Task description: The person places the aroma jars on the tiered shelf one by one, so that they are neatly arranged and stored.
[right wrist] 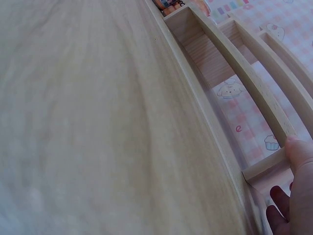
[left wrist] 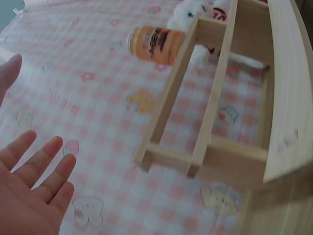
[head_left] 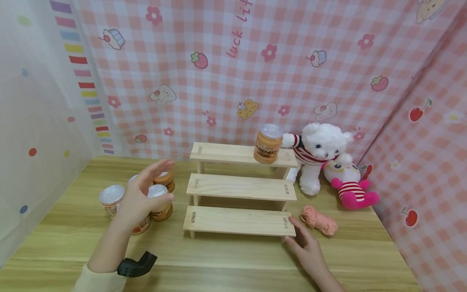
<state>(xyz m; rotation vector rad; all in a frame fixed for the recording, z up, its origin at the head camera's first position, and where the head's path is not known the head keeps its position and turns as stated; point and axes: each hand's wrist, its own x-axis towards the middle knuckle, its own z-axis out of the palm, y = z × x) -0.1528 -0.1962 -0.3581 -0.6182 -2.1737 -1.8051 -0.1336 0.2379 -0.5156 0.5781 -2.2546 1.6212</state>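
Note:
A three-tier wooden display shelf [head_left: 238, 221] stands in the middle of the table. My right hand [head_left: 305, 245] holds the right end of its lowest tier, thumb at the front corner and fingers along the side. In the right wrist view, the thumb [right wrist: 296, 149] lies against that tier's end. One orange jar [head_left: 268, 144] with a pale ridged lid stands upright on the right of the top tier. My left hand [head_left: 140, 198] is raised with fingers spread and nothing in it. Behind and below it several similar jars [head_left: 112, 198] stand on the table, partly hidden.
Right of the shelf lies a skein of peach yarn [head_left: 319, 220]. A white teddy bear [head_left: 324, 142] and a pink-legged plush toy [head_left: 348, 184] sit behind it. Checked cloth [head_left: 226, 89] hangs at the table's back edge, with more cloth on both sides.

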